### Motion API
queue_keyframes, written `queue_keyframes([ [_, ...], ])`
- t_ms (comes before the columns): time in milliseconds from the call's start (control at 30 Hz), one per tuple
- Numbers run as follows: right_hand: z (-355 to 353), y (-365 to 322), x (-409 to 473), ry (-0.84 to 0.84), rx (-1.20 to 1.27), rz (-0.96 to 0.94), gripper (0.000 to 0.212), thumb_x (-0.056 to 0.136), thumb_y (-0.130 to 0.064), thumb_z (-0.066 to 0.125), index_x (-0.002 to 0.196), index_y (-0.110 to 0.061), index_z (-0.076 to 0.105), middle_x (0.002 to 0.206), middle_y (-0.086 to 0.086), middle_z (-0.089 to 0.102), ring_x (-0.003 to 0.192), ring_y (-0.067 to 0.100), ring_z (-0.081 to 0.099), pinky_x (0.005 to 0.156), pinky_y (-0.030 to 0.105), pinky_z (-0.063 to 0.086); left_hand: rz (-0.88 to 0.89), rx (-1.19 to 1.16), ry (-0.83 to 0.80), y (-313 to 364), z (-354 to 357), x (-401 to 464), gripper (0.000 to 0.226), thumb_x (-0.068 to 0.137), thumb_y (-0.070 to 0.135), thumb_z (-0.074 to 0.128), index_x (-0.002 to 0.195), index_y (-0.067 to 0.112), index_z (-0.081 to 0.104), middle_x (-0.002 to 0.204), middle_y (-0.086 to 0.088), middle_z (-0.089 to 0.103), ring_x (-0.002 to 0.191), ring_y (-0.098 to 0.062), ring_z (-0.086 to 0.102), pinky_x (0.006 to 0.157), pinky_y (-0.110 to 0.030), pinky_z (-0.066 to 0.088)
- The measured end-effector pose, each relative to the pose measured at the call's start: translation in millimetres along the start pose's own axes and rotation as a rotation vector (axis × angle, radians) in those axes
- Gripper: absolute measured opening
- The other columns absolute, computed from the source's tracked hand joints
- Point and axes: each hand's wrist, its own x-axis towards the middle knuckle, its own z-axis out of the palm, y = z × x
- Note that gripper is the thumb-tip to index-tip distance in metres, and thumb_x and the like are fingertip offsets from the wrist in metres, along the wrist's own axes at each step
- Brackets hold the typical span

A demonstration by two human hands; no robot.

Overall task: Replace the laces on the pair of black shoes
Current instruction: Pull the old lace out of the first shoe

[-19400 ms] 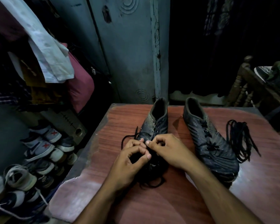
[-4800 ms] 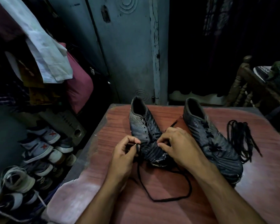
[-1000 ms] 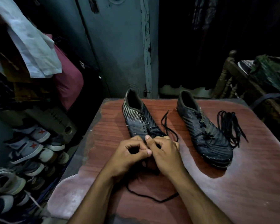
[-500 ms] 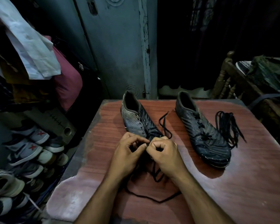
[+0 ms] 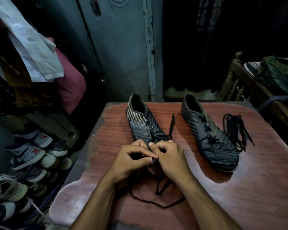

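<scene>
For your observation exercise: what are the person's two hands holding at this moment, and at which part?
Both the left hand and right hand pinch the black lace near the toe end of the left shoe; the exact spot is hidden by the fingers.

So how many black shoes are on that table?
2. One shoe lies left of centre, its toe hidden under the hands. The other shoe lies to its right, beside a loose bundle of laces. None seem hidden.

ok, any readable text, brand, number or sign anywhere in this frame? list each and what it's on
No readable words or numbers anywhere.
Red "X" mark: on the side of the grey sneakers stacked left of the table; no brand name legible.
Left shoe: pale stripes only, no lettering.
Right shoe: no lettering.
Door: embossed rings, no text.
</scene>
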Motion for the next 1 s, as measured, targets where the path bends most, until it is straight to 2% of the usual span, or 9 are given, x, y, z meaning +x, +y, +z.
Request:
queue_keyframes([
  [133,-1.8,-1.4,-0.8,-0.013,-0.062,-0.015,0.038,0.087,-0.033,0.069,0.052,-0.036,0.055,0.061,-0.023,0.058,0.075,0.007,0.052,0.077,0.039,0.043,0.045,0.052,0.044,-4.8,-0.9,2.4,0.024,0.078,0.008,0.074,0.097,0.023,0.08,0.089,-0.004,0.058,0.089,-0.017,0.057,0.084,-0.026,0.046],
  [267,-1.9,1.2,0.7,-0.025,0.017,-0.018,0.038,0.074,-0.052,0.057,0.053,-0.022,0.05,0.061,-0.011,0.059,0.074,0.007,0.057,0.08,0.043,0.047,0.005,0.135,0.239,-7.8,-0.2,7.5,0.047,0.074,-0.002,0.057,0.11,0.022,0.076,0.107,-0.002,0.067,0.094,-0.006,0.062,0.086,-0.02,0.047],
  [433,-9.7,6.2,2.8,-0.154,0.113,-0.043,0.031,0.065,-0.039,0.059,0.046,-0.017,0.048,0.063,-0.005,0.063,0.068,0.009,0.061,0.075,0.045,0.049,0.019,0.467,0.317,-15.6,6.8,10.4,0.029,0.084,0.016,0.075,0.103,0.038,0.076,0.101,0.008,0.058,0.094,-0.006,0.062,0.084,-0.016,0.048],
  [533,-11.8,5.1,3.5,-0.179,0.135,-0.041,0.031,0.066,-0.036,0.06,0.045,-0.017,0.048,0.062,-0.003,0.061,0.064,0.011,0.058,0.071,0.044,0.048,0.008,0.527,0.346,-14.4,7.6,9.8,0.021,0.086,0.013,0.077,0.09,0.033,0.076,0.096,0.01,0.058,0.091,-0.007,0.062,0.08,-0.019,0.048],
  [633,-10.9,1.0,2.5,-0.143,0.127,-0.007,0.038,0.078,-0.043,0.061,0.047,-0.022,0.055,0.06,-0.003,0.062,0.064,0.007,0.06,0.073,0.041,0.049,0.011,0.409,0.32,-9.8,5.8,8.8,0.005,0.082,0.025,0.077,0.085,0.028,0.077,0.094,0.008,0.059,0.088,-0.004,0.061,0.079,-0.017,0.047],
  [700,-9.5,0.2,1.9,-0.099,0.109,0.029,0.047,0.091,-0.046,0.065,0.049,-0.025,0.06,0.056,-0.007,0.061,0.06,0.004,0.058,0.068,0.034,0.045,0.022,0.248,0.258,-7.2,4.2,6.4,0.01,0.075,0.034,0.075,0.081,0.027,0.077,0.094,0.01,0.058,0.09,-0.004,0.06,0.082,-0.016,0.046],
  [800,-8.0,0.5,1.3,-0.066,0.067,0.013,0.051,0.095,-0.048,0.065,0.051,-0.023,0.059,0.052,-0.007,0.052,0.055,0.003,0.05,0.064,0.03,0.037,0.029,0.149,0.147,-5.6,2.8,3.5,0.004,0.073,0.032,0.077,0.076,0.029,0.077,0.096,0.009,0.056,0.094,-0.006,0.058,0.088,-0.02,0.045],
  [900,-7.7,1.7,2.2,-0.078,0.072,0.023,0.052,0.097,-0.046,0.064,0.052,-0.021,0.053,0.051,-0.005,0.047,0.053,0.004,0.046,0.063,0.032,0.037,0.026,0.076,0.08,-4.3,0.8,0.9,0.009,0.073,0.028,0.08,0.08,0.022,0.081,0.099,0.003,0.054,0.098,-0.011,0.057,0.09,-0.027,0.047],
  [1000,-5.3,2.4,3.9,-0.088,0.023,0.012,0.038,0.089,-0.054,0.061,0.057,-0.033,0.06,0.057,-0.013,0.058,0.061,0.002,0.055,0.075,0.043,0.046,0.022,0.045,0.051,-4.4,0.1,0.5,0.01,0.073,0.025,0.079,0.082,0.024,0.082,0.099,0.005,0.053,0.098,-0.012,0.055,0.089,-0.026,0.046],
])
